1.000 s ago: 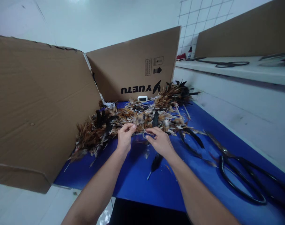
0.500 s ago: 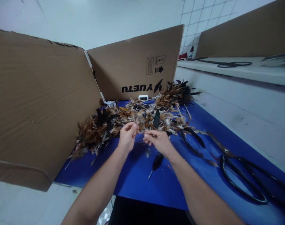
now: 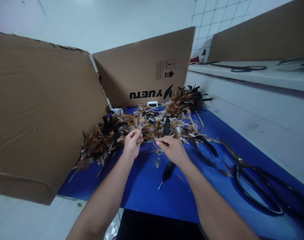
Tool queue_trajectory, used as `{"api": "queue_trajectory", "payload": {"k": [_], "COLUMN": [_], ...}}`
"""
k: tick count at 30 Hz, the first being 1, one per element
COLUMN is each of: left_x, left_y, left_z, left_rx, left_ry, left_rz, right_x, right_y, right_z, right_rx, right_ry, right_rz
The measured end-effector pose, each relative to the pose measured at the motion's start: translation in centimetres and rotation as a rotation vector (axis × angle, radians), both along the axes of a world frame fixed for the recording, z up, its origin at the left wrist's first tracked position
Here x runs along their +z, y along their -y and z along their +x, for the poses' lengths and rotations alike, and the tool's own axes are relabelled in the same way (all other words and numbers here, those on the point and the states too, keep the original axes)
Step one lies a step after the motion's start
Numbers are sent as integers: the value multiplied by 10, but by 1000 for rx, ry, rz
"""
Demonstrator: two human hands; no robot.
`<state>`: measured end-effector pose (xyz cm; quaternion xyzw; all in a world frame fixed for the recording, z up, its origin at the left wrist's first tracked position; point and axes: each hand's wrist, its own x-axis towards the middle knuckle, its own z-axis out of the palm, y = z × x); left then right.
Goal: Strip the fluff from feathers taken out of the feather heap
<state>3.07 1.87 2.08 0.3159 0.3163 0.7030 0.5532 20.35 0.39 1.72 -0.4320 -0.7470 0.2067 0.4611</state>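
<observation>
My left hand [image 3: 132, 144] is closed in a pinch on a small fluffy brown feather [image 3: 140, 123], which points up from the fingertips. To its right, my right hand [image 3: 174, 150] has thumb and fingers drawn together at the near edge of the feather pile [image 3: 152, 128]. Pale wisps show by those fingertips; what they pinch is too small to make out. Brown, black and whitish feathers make up the pile, lying across the blue tabletop [image 3: 144, 186]. A single black feather [image 3: 168, 171] with a pale quill lies below my right hand.
Large black-handled scissors [image 3: 239, 160] lie at the right. Cardboard panels stand on the left [image 3: 46, 110] and at the back [image 3: 141, 70]. A small white digital display [image 3: 152, 104] sits behind the pile. Along the right runs a white ledge [image 3: 242, 68] holding another pair of scissors.
My hands have moved apart. The left has shifted left with the small feather, while the right has moved slightly right, with pale wisps now showing at its fingertips.
</observation>
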Motion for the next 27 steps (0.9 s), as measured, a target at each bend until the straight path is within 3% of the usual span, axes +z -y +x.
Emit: {"api": "queue_trajectory", "payload": {"k": [10, 22, 27], "left_x": [-6, -11, -14], "left_y": [5, 4, 1], "left_z": [3, 6, 4], "left_rx": [-235, -179, -135], "left_ry": [-282, -496, -608], "left_rz": [-72, -78, -27], "right_x": [0, 6, 7], "right_y": [-13, -10, -12], "right_z": [13, 16, 17], "right_rx": [-256, -312, -296], "right_ry": [-415, -514, -707], "right_rz": [-60, -58, -85]}}
